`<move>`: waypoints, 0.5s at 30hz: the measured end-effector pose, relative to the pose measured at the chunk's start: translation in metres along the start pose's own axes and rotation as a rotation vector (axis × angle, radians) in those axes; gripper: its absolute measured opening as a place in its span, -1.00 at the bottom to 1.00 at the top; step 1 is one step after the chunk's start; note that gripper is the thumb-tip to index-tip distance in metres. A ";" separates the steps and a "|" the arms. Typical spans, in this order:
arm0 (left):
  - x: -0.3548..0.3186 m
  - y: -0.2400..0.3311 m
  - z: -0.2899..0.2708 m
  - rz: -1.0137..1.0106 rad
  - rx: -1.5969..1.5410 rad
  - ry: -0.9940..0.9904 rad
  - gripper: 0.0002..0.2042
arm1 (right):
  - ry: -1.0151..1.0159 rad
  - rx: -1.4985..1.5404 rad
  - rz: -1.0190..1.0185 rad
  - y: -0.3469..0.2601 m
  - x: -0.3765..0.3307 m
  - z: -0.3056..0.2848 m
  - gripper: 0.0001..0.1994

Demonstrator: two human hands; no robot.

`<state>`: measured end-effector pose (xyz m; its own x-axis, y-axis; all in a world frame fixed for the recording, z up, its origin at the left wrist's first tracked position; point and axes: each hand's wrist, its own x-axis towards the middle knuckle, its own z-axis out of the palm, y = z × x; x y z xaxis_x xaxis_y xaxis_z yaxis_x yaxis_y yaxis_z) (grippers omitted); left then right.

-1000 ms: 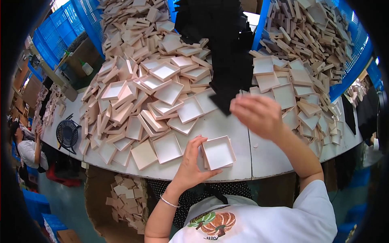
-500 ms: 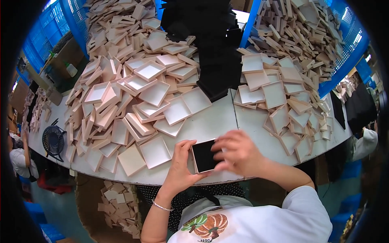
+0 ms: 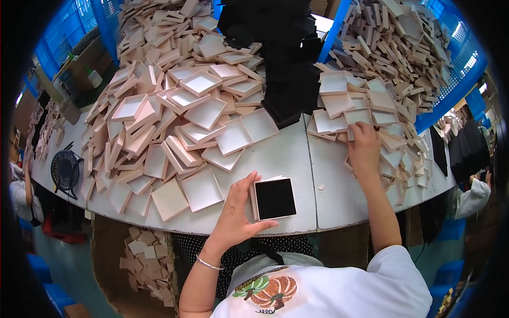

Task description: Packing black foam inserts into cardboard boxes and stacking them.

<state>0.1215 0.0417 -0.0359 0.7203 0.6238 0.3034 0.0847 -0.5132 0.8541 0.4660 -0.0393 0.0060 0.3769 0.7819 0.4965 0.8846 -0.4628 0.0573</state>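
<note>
A small pale-pink box (image 3: 256,201) with a black pad (image 3: 274,198) inside lies on the table near its front edge. Around its left side curves my left hand (image 3: 235,211), fingers and thumb spread apart and close to the box's corners. My right hand (image 3: 365,151) reaches into the right-hand pile, its fingers bent over the near edge of a shallow pink box with a white inside (image 3: 358,115). Part of that box is hidden under the fingers.
Heaps of shallow open boxes cover the left (image 3: 204,114) and right (image 3: 382,98) of the white table (image 3: 289,153). Between them lies a stack of black pads (image 3: 289,69). Blue crates (image 3: 450,85) stand behind, a black fan (image 3: 66,170) at left. Below sits a carton (image 3: 108,259) of boxes.
My right hand has left the black pad in the small box and gone far right to the pile. My left hand has loosened, its fingers now wider beside the box.
</note>
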 end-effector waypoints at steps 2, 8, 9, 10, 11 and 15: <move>0.002 0.003 0.001 0.012 -0.023 -0.021 0.10 | 0.058 0.026 -0.045 0.006 -0.007 -0.006 -0.65; -0.003 0.000 0.000 -0.022 -0.057 0.004 0.15 | 0.269 0.759 -0.024 -0.049 -0.018 -0.074 -0.78; -0.002 0.000 0.000 -0.019 -0.058 -0.007 0.15 | 0.085 1.080 0.067 -0.060 -0.026 -0.077 -0.79; -0.003 -0.001 0.001 -0.026 -0.074 -0.003 0.17 | -0.110 1.396 0.160 -0.071 -0.031 -0.078 -0.79; -0.004 -0.003 0.000 -0.036 -0.084 0.011 0.19 | -0.365 1.557 0.205 -0.084 -0.029 -0.072 -0.78; -0.005 -0.003 0.003 -0.086 -0.105 0.030 0.22 | -0.774 1.034 0.052 -0.101 -0.028 -0.033 -0.67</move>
<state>0.1199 0.0381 -0.0414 0.6926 0.6808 0.2383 0.0716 -0.3936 0.9165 0.3571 -0.0281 0.0146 0.1695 0.9708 -0.1699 0.5338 -0.2353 -0.8122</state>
